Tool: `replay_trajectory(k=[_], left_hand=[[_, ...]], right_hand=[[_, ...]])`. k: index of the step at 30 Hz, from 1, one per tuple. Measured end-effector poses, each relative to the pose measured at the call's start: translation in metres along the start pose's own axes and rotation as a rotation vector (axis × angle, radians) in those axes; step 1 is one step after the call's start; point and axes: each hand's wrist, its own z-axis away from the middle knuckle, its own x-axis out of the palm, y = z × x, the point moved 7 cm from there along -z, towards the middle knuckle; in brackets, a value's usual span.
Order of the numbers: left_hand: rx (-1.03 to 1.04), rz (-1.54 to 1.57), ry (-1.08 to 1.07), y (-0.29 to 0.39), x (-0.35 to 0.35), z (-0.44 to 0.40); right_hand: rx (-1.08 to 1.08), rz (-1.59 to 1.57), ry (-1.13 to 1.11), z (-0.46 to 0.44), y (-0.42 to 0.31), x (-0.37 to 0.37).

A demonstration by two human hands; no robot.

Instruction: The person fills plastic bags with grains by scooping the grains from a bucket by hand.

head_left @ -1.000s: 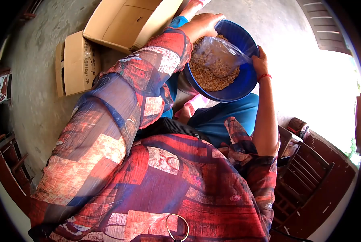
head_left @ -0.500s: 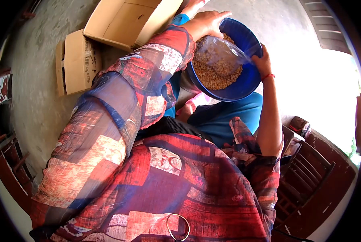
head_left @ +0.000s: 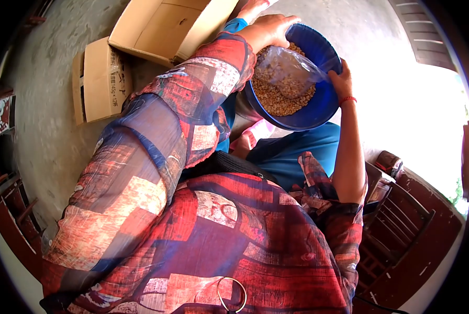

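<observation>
A deep blue bucket [head_left: 323, 107] tilts with its mouth toward me above my lap. Inside lies a heap of small tan kernels [head_left: 284, 106], whose exact kind I cannot make out. A clear plastic bag [head_left: 289, 68] rests on the kernels, reaching toward the bucket's right wall. My left hand [head_left: 267, 32] is closed on the upper left rim, with the thumb by the bag's edge. On the right side, my right hand [head_left: 342, 83] grips the rim close to the bag's end; some of its fingers are hidden behind the wall.
An open cardboard box [head_left: 164, 31] stands at the upper left, with a smaller carton [head_left: 101, 81] beside it on the concrete floor [head_left: 51, 68]. A dark wooden chair [head_left: 397, 225] is at the lower right. Bright light washes out the floor on the right.
</observation>
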Motion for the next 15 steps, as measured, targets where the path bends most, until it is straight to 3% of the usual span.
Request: replay_trajectory(k=[15], left_hand=[[0.028,-0.001,0.044,0.0013,-0.0021,0.0013]], right_hand=[[-0.006,-0.015,-0.002,-0.0026,0.0048,0.0001]])
